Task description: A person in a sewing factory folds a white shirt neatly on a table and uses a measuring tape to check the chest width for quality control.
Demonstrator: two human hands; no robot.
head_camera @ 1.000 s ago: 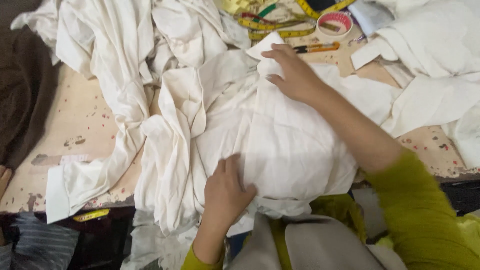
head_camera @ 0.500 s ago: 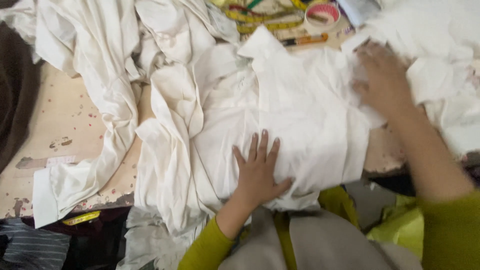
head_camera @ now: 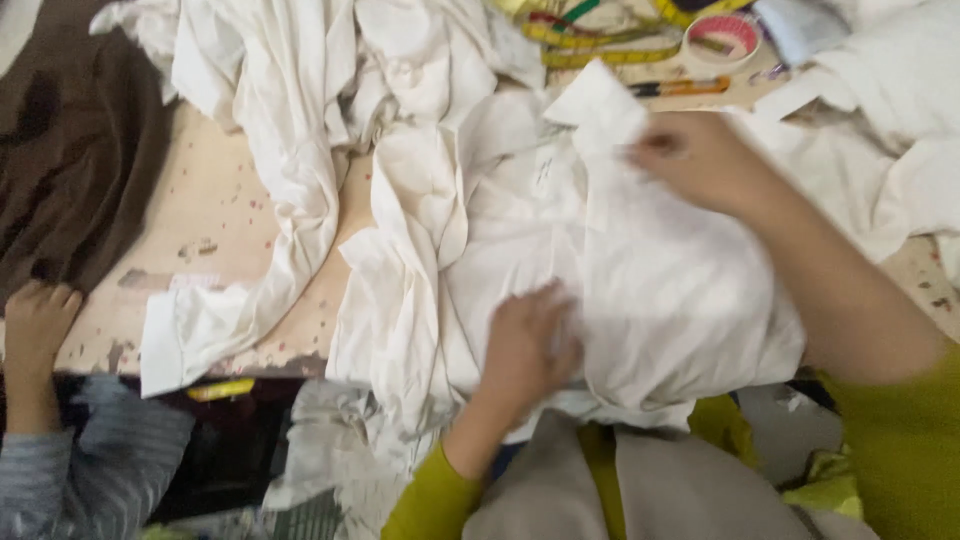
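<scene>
Pressing: left hand is lying flat, fingers released, on white cloth.
Gripping: right hand is pinching the cloth's far edge.

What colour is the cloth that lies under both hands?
The cloth is off-white, plain without pattern. The head view shows it, slightly blurred.

Pale, paint-flecked worktop fills the left of the frame; its worn front edge runs along the lower left, with dark space beneath. Lighting soft, even.
</scene>
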